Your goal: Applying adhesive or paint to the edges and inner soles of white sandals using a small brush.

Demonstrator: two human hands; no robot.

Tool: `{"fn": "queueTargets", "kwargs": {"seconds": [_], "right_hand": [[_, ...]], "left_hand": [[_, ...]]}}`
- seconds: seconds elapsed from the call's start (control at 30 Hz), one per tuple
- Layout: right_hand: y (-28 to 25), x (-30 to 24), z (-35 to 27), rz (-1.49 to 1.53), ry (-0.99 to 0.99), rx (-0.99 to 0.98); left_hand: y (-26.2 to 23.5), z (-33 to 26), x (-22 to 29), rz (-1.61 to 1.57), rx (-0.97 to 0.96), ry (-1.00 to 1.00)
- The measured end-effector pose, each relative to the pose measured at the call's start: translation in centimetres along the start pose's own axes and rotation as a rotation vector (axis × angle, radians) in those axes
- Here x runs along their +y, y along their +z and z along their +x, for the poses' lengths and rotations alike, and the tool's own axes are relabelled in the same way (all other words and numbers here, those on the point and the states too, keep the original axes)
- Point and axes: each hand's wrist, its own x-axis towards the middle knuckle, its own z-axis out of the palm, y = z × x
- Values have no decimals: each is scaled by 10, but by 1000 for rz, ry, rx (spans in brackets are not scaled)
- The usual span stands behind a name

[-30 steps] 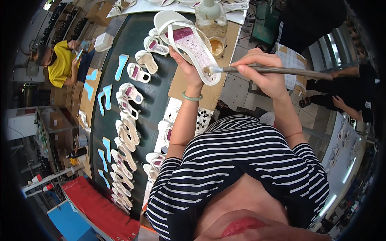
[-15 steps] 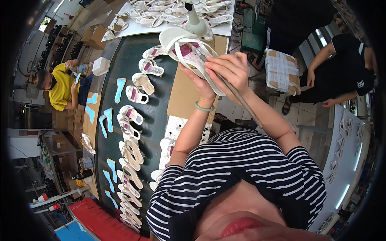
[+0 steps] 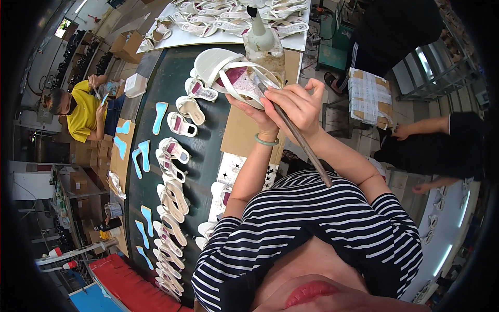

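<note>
My left hand (image 3: 255, 112) is closed round the underside of a white strappy sandal (image 3: 210, 66), held up with its toe pointing to the far left. The footbed shows purple-red toward the front and pale, speckled toward the heel. In my right hand (image 3: 300, 106) a long-handled brush (image 3: 306, 148) is gripped near its tip, like a pen. The tip reaches inside the sandal, toward the heel half of the footbed; whether it touches cannot be made out. Just beyond stands a pale bottle with a dark-tipped spout (image 3: 262, 39).
A long row of white sandals (image 3: 176, 195) stands on the dark green belt (image 3: 200, 151). Blue-topped insole pieces (image 3: 160, 117) lie left of it. More sandals cover the white board (image 3: 171, 36) at the far end. A co-worker in yellow (image 3: 86, 112) sits left; others stand right.
The sandal has come nearer and tipped flatter, its toe shifting left. The brush tip has gone from the front of the footbed toward the heel. The person at right has shifted.
</note>
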Motion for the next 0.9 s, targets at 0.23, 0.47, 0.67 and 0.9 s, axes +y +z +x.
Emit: {"fn": "queueTargets", "kwargs": {"seconds": [0.23, 0.47, 0.67, 0.9], "right_hand": [[-6, -8, 7, 8, 36, -16], [-14, -12, 4, 61, 77, -115], [-22, -14, 5, 83, 91, -137], [-48, 0, 11, 242, 226, -346]], "left_hand": [[-3, 5, 8, 83, -31, 91], [-7, 10, 9, -79, -6, 51], [-1, 16, 27, -70, 16, 70], [-18, 22, 24, -13, 38, 119]]}}
